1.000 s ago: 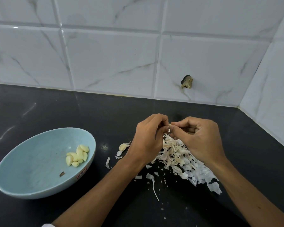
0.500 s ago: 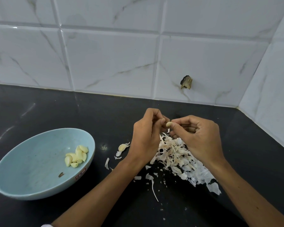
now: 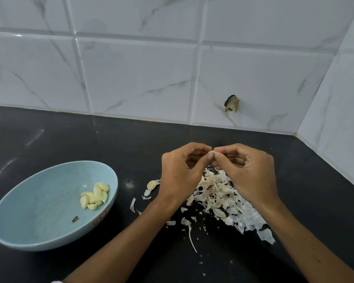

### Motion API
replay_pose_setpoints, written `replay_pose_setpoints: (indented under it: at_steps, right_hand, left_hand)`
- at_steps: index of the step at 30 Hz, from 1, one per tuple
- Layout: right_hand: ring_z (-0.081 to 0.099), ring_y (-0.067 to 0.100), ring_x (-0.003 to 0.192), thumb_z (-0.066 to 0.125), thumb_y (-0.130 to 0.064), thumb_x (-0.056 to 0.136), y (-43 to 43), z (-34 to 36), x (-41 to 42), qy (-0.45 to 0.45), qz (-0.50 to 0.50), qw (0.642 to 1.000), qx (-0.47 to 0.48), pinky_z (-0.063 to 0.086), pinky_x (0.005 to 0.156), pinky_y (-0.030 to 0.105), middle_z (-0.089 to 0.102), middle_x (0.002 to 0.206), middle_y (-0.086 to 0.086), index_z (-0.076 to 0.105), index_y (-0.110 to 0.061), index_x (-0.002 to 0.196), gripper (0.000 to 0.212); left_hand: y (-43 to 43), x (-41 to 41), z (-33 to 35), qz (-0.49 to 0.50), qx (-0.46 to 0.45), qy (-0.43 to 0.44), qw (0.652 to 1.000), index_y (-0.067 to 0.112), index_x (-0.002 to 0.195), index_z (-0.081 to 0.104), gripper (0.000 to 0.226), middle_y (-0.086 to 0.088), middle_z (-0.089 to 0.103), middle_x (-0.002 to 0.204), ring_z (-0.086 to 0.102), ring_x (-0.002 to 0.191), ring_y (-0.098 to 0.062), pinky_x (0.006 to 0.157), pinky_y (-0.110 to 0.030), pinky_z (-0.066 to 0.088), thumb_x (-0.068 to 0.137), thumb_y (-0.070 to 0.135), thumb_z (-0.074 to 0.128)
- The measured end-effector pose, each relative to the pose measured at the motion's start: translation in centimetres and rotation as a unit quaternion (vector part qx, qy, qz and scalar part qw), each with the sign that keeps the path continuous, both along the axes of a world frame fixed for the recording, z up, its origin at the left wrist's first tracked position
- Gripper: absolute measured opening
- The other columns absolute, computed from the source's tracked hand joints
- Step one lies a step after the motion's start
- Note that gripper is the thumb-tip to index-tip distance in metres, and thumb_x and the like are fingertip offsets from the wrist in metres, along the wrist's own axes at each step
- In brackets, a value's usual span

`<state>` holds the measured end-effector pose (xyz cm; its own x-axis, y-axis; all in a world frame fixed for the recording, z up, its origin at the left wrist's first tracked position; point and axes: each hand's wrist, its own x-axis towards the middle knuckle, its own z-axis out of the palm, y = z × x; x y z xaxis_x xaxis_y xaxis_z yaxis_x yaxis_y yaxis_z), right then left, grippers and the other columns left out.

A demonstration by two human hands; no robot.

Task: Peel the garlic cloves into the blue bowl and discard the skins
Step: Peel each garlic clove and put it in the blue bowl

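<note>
pale garlic clove (image 3: 211, 153) is being pinched between curled left hand (image 3: 182, 174) and right hand (image 3: 247, 174), the left sitting nearer the blue bowl (image 3: 39, 201).

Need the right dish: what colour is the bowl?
The bowl is pale blue; head view shows it.

One bowl (image 3: 39, 201), about seven peeled cloves (image 3: 94, 198), one pinched clove (image 3: 211, 153), one skin pile (image 3: 218, 194).

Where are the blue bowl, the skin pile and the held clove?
blue bowl (image 3: 39, 201): head view, bare inner wall.
skin pile (image 3: 218, 194): head view, its middle.
held clove (image 3: 211, 153): head view, visible pale tip.
</note>
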<state>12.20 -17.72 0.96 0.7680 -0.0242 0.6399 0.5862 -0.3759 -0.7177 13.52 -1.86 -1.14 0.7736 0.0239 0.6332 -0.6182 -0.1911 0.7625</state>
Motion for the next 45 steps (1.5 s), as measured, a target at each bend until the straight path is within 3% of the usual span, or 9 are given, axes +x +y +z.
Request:
replay_pose_setpoints:
  at_steps: [8,15,25,32,36,40,43,45]
  right_hand:
    - [0.076,0.012,0.079,0.08,-0.007,0.084,-0.1,-0.1,0.3,0.005,0.038,0.999,0.001,0.061,0.073,0.026,0.078,0.085,-0.005,0.078,-0.014,0.101,0.018]
    - [0.075,0.012,0.083,0.081,-0.016,0.084,-0.2,-0.4,0.5,-0.025,0.019,0.999,-0.027,0.063,0.075,0.032,0.076,0.089,-0.01,0.078,-0.02,0.1,0.018]
    - [0.075,0.004,0.079,0.082,-0.017,0.083,-0.1,-0.4,0.3,-0.049,0.0,0.998,-0.027,0.061,0.072,0.023,0.077,0.089,-0.007,0.078,-0.01,0.1,0.019]
    - [0.073,0.001,0.079,0.083,-0.014,0.084,-0.1,-0.5,0.3,-0.048,-0.027,0.998,-0.043,0.059,0.072,0.016,0.076,0.085,-0.011,0.079,-0.013,0.097,0.014]
    - [0.073,0.002,0.079,0.082,-0.014,0.084,-0.4,-0.2,0.5,-0.037,-0.039,0.998,-0.02,0.057,0.072,0.014,0.076,0.085,-0.011,0.079,-0.014,0.096,0.013]
    - [0.074,0.003,0.081,0.082,-0.013,0.083,-0.8,0.3,0.6,-0.014,-0.033,0.999,0.03,0.056,0.074,0.013,0.077,0.088,-0.009,0.078,-0.012,0.096,0.013]
    - [0.074,0.004,0.082,0.082,-0.014,0.083,-1.0,0.5,0.6,-0.005,-0.03,0.998,0.046,0.056,0.074,0.014,0.077,0.088,-0.008,0.078,-0.013,0.096,0.014]
    - [0.074,0.006,0.084,0.082,-0.014,0.083,-1.1,0.6,0.6,0.005,-0.02,0.998,0.06,0.057,0.076,0.016,0.078,0.089,-0.007,0.078,-0.014,0.095,0.013]
  left_hand:
    - [0.0,0.1,0.2,-0.031,-0.065,0.026,0.997,0.007,0.096,0.078,0.007,-0.001,0.078,0.082,0.076,0.074,-0.013,0.071,-0.025,0.062,0.089,0.009,0.077]
    - [-0.1,0.0,0.1,-0.039,-0.071,0.033,0.996,0.005,0.096,0.075,0.005,-0.002,0.078,0.081,0.076,0.072,-0.014,0.066,-0.027,0.062,0.091,0.006,0.074]
    - [-0.1,-0.2,0.3,-0.014,-0.026,0.002,1.0,0.014,0.096,0.072,0.003,0.007,0.074,0.082,0.071,0.07,-0.004,0.064,-0.018,0.056,0.094,0.012,0.071]
    - [0.1,0.0,0.3,0.016,-0.013,-0.02,1.0,0.019,0.097,0.074,0.005,0.009,0.073,0.086,0.07,0.076,-0.011,0.066,-0.032,0.06,0.094,0.016,0.073]
    - [0.2,0.3,0.1,0.037,-0.013,-0.032,0.999,0.014,0.103,0.078,0.012,0.007,0.077,0.088,0.071,0.074,-0.009,0.067,-0.021,0.059,0.092,0.01,0.073]
    - [0.3,0.1,-0.2,0.067,0.054,-0.078,0.993,0.012,0.093,0.081,0.01,0.008,0.077,0.083,0.07,0.071,0.001,0.066,-0.014,0.056,0.083,0.014,0.083]
    - [0.4,0.0,-0.4,0.067,0.088,-0.068,0.992,0.015,0.081,0.08,0.012,0.01,0.075,0.075,0.069,0.066,-0.002,0.06,-0.017,0.056,0.077,0.023,0.088]
    - [0.3,0.1,-0.5,0.057,0.119,-0.066,0.989,0.015,0.084,0.081,0.007,0.009,0.076,0.077,0.07,0.071,-0.003,0.063,-0.016,0.056,0.081,0.02,0.085]
